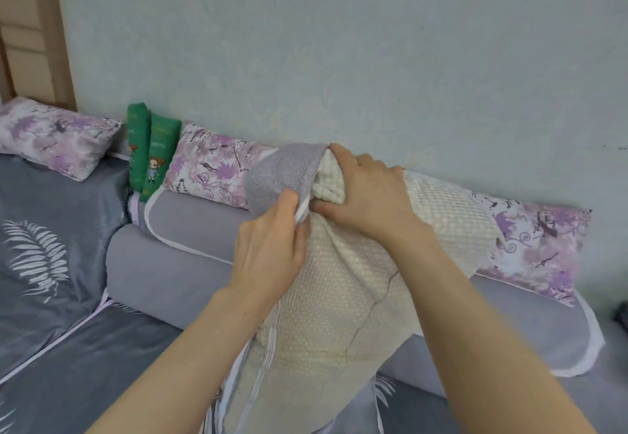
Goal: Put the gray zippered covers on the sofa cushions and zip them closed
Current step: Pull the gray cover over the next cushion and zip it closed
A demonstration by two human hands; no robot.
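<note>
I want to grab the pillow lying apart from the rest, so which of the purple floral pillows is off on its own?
The far-left floral pillow, lying on the gray leaf-print cover. The other two lean along the wall.

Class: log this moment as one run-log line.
left hand: pinching gray cover edge | right hand: gripping cream cushion corner | zip: open

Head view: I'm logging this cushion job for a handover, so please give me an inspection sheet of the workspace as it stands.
Surface: sofa seat under a gray leaf-print sheet.
Job's things: cream cushion upright, mostly bare; gray cover pulled over its top corner only, zipper open.
Clutter: floral pillows and green printed cushions along the backrest.
Grippers: left hand has a grip on the cover's edge; right hand pinches the cushion's top.
Cables: nothing seen.
Surroundings: pale wall, wooden door frame at the left.
</note>
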